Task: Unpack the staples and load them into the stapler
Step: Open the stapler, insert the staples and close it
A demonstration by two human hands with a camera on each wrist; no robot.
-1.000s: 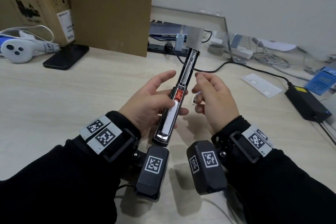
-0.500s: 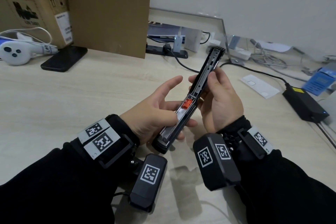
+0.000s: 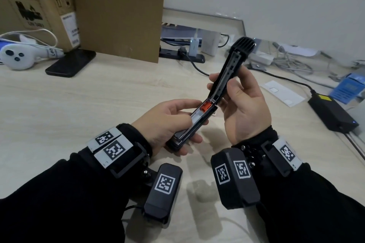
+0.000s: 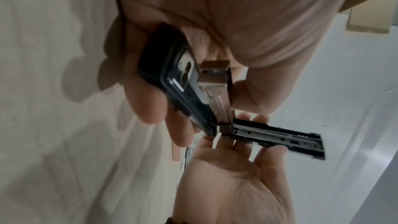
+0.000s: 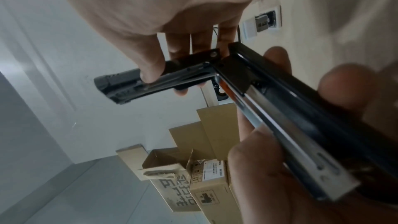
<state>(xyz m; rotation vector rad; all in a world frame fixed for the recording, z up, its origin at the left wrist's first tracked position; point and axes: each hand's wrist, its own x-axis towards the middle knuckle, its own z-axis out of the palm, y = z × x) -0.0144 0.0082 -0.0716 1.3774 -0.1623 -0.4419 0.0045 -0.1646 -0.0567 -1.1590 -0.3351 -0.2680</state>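
Left hand wrapped round stapler base to keep it steady; right hand fingers pinching open lid, ready to shut it.

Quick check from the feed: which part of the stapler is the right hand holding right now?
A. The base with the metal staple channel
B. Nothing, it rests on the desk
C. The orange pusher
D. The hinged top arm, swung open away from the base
D. The right hand grips the stapler's top arm, angled up from the hinge, while the left hand holds the base.
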